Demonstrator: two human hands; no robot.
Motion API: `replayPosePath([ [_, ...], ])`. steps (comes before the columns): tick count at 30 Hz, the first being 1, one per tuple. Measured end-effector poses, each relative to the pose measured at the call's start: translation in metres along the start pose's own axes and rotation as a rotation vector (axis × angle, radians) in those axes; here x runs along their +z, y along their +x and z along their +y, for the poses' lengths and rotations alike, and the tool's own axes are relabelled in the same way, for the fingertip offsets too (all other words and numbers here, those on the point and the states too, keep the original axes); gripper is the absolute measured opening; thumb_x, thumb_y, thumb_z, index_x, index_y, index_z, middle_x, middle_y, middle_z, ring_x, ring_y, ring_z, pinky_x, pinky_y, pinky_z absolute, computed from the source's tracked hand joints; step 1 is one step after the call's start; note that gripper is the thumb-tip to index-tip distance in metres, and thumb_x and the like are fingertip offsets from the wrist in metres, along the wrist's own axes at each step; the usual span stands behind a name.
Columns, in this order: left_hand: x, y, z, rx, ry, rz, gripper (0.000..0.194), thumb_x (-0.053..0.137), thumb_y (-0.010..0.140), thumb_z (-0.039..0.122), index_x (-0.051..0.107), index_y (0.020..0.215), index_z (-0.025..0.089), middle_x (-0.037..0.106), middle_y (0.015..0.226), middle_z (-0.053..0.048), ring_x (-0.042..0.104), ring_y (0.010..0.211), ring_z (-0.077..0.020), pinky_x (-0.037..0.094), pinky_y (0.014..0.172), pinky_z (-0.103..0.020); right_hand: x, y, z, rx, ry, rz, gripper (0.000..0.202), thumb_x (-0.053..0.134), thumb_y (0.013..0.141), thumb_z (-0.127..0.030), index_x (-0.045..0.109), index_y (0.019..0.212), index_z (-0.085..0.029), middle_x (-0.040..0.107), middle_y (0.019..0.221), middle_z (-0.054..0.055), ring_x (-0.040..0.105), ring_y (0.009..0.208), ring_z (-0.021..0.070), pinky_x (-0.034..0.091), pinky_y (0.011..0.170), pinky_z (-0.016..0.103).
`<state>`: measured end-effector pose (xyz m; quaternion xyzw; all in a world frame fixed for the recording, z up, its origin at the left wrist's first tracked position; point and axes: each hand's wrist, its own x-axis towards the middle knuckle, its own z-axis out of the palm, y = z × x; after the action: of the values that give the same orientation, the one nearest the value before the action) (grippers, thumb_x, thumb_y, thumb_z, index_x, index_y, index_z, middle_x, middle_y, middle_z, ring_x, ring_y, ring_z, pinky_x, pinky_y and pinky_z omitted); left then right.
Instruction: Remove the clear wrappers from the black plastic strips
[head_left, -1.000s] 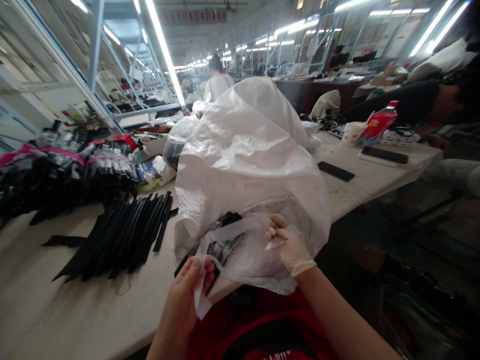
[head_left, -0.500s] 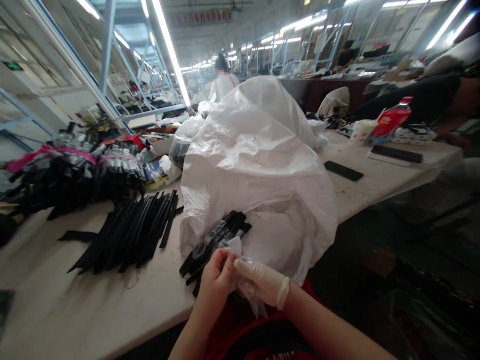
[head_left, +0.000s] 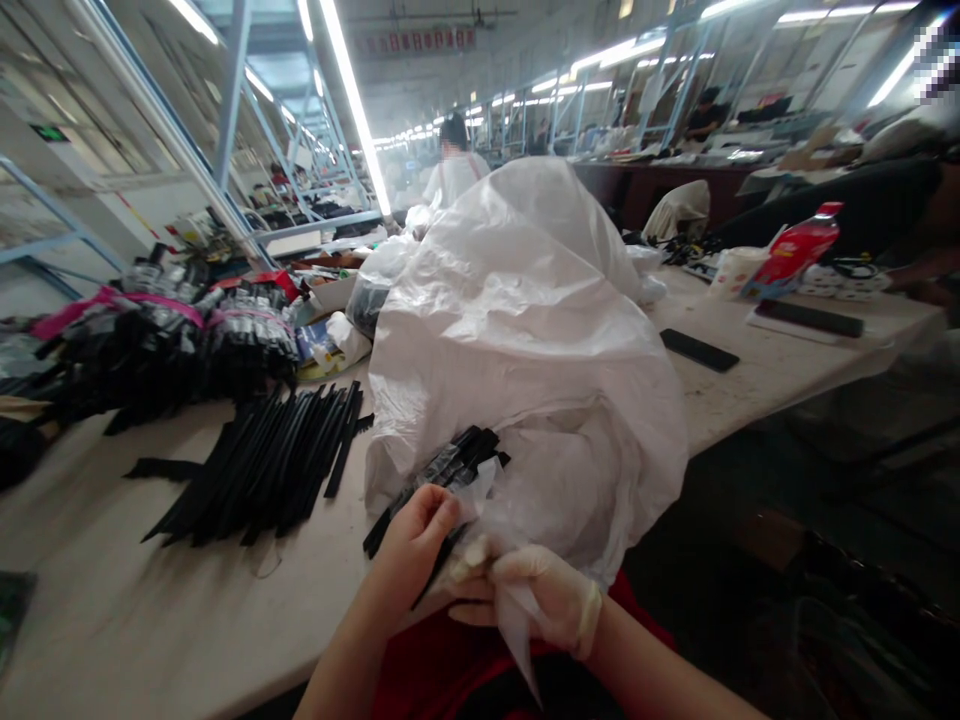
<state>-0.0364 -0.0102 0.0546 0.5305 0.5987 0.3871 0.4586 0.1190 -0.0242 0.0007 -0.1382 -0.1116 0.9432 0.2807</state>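
At the table's near edge: left hand (head_left: 420,530), bare, thumb and finger pinched on a translucent strip (head_left: 480,490).
Gloved right hand (head_left: 547,595): just beside it, fingers loosely curled, a film tail (head_left: 517,630) hanging from under the thumb.
Black bundle (head_left: 459,458): on the table (head_left: 300,610), just beyond the left hand, which hides part of it.
White bag (head_left: 525,300): bulky, straight ahead, blocking sight of the table behind.
Left side: loose black strips (head_left: 270,460), pink-tied bundles (head_left: 150,330) behind.
Right side: dark phone (head_left: 700,350); farther off, red bottle (head_left: 802,240) beside a cup (head_left: 739,272).
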Motion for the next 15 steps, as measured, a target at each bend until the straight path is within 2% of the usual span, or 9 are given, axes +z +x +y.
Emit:
replayPosePath([
  [1,-0.003,0.0,0.002,0.045,0.131,0.022,0.015,0.058,0.079,0.032,0.059,0.067,0.022,0.057,0.061,0.003,0.051,0.06,-0.015,0.037,0.058,-0.022,-0.002,0.0,0.0,-0.006,0.053,0.027,0.02,0.062,0.062,-0.005,0.059,0.081,-0.013,0.068,0.087,0.004,0.063,0.083,0.0147,0.046,0.08,0.032],
  [3,-0.007,-0.001,0.006,0.129,0.342,0.066,0.011,0.058,0.078,0.028,0.062,0.068,0.024,0.06,0.063,0.001,0.053,0.062,-0.0174,0.036,0.06,-0.024,-0.006,0.003,0.0,0.007,0.147,0.1,0.019,0.066,0.065,-0.006,0.058,0.081,-0.013,0.066,0.083,0.001,0.059,0.062,0.0058,0.048,0.068,0.023],
  [6,-0.004,-0.008,0.012,0.307,0.465,0.094,0.01,0.064,0.073,0.019,0.065,0.065,0.025,0.063,0.068,-0.002,0.054,0.07,-0.0207,0.038,0.072,-0.029,-0.006,0.01,0.0,0.035,0.218,0.149,0.025,0.073,0.067,-0.018,0.058,0.086,-0.011,0.062,0.073,-0.003,0.039,0.039,-0.0026,0.039,0.045,0.012],
  [8,0.002,-0.015,0.012,0.461,0.541,0.063,0.01,0.065,0.071,0.015,0.067,0.071,0.025,0.063,0.073,-0.002,0.055,0.077,-0.0222,0.038,0.085,-0.034,0.0,0.013,-0.002,0.0,0.219,0.129,0.032,0.077,0.063,-0.028,0.058,0.082,-0.011,0.055,0.064,-0.006,0.033,0.038,-0.0024,0.031,0.038,0.01],
  [11,0.008,-0.025,0.006,0.72,0.809,0.047,0.015,0.06,0.077,0.015,0.066,0.089,0.023,0.064,0.083,-0.002,0.056,0.083,-0.0217,0.039,0.093,-0.042,0.009,0.014,-0.005,-0.065,0.154,0.167,0.039,0.079,0.059,-0.038,0.059,0.081,-0.012,0.048,0.056,-0.008,0.037,0.042,0.0009,0.029,0.037,0.012],
  [13,0.009,-0.029,0.0,0.849,0.949,0.105,0.017,0.052,0.083,0.016,0.064,0.094,0.02,0.063,0.085,-0.003,0.057,0.084,-0.0201,0.042,0.093,-0.042,0.013,0.013,-0.004,-0.049,0.101,0.212,0.039,0.077,0.061,-0.04,0.06,0.082,-0.013,0.047,0.055,-0.007,0.038,0.043,0.0021,0.028,0.037,0.013],
  [15,0.007,-0.03,-0.005,0.893,0.996,0.18,0.019,0.046,0.087,0.018,0.064,0.093,0.019,0.062,0.083,-0.003,0.057,0.083,-0.0187,0.045,0.091,-0.04,0.015,0.012,-0.001,-0.031,0.072,0.237,0.038,0.075,0.061,-0.044,0.06,0.076,-0.014,0.047,0.055,-0.007,0.035,0.042,0.0018,0.026,0.037,0.014],
])
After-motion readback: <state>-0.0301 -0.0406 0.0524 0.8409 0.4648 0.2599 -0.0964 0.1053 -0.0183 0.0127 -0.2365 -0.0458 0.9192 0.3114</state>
